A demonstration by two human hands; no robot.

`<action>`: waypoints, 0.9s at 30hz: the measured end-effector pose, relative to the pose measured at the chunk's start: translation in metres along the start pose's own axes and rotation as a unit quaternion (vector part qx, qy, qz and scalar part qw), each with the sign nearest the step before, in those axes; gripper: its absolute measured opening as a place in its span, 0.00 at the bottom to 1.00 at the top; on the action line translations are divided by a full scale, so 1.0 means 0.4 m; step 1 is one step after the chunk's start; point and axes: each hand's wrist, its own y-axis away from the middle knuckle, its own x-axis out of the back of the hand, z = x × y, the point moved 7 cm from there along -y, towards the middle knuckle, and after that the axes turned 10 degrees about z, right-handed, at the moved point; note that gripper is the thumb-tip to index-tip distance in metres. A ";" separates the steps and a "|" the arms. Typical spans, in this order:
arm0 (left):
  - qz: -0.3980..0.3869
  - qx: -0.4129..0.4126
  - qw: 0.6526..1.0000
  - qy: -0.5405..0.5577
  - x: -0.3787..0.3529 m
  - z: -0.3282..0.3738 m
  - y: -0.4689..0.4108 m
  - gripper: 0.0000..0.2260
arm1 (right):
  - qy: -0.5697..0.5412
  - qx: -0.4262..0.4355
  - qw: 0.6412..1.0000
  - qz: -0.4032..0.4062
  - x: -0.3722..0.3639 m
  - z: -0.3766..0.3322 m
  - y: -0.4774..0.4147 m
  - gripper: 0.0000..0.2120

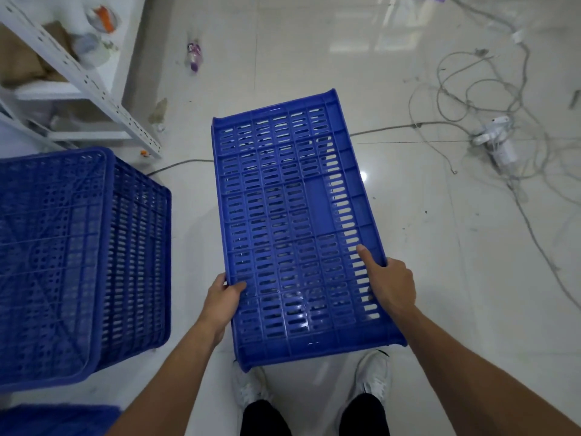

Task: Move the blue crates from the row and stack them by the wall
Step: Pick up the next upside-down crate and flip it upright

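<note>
I hold a blue slotted crate [292, 215] on its side in front of me, above the white tiled floor, its perforated long wall facing up at me. My left hand [221, 302] grips its left edge near the bottom. My right hand [390, 283] grips the right edge, thumb lying on the slotted face. Another blue crate [75, 262] sits upside down on the floor at the left, apart from the one I hold. A further blue crate [56, 420] shows at the bottom left corner.
A white metal shelf rack [94, 86] with cardboard and clutter stands at the upper left. Tangled cables and a power strip [493, 143] lie on the floor at the right. A small purple bottle [194, 56] lies further ahead. My white shoes [374, 379] are below the crate.
</note>
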 end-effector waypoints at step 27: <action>0.037 -0.171 0.982 -0.067 -0.244 0.229 0.151 0.13 | 0.164 0.203 0.965 0.024 0.195 -0.047 -0.009 0.23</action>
